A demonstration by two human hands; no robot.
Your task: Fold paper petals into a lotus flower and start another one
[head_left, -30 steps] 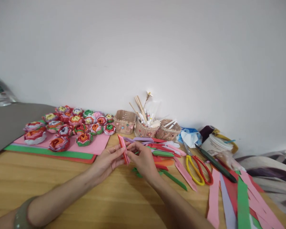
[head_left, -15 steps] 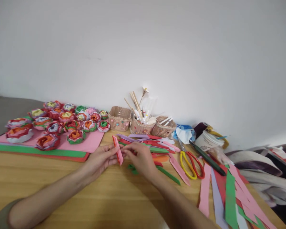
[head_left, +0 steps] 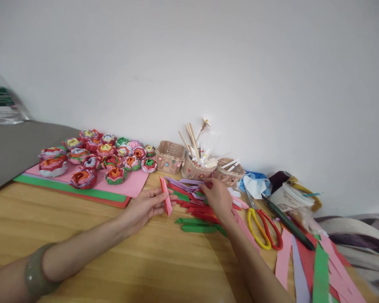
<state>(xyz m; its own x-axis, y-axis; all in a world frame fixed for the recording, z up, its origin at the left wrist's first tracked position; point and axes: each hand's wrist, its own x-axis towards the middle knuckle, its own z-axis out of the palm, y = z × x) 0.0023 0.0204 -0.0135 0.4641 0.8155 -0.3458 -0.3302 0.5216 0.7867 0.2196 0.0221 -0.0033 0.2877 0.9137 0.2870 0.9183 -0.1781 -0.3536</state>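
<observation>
My left hand (head_left: 150,206) pinches a small stack of folded paper strips (head_left: 166,198), pink on the near side with red and orange edges showing. The stack stands tilted above the table, left of the loose pile. Over that pile, my right hand (head_left: 219,200) has its fingers closed at the right end of a purple paper strip (head_left: 189,181). Beneath the right hand lie red folded strips (head_left: 200,210), partly hidden by it. Green folded strips (head_left: 198,228) are nearer to me.
Layered paper flowers (head_left: 84,178) cover coloured sheets (head_left: 135,185) at left. Three craft baskets (head_left: 169,158) stand along the wall, the middle one full of sticks and markers. Scissors (head_left: 273,235), a dark green long tool (head_left: 290,225), a white tub (head_left: 290,198) and cut strips (head_left: 320,269) lie right.
My right hand has left the stack in my left hand and moved right and back onto the pile. My left hand still holds the stack. The view has turned left.
</observation>
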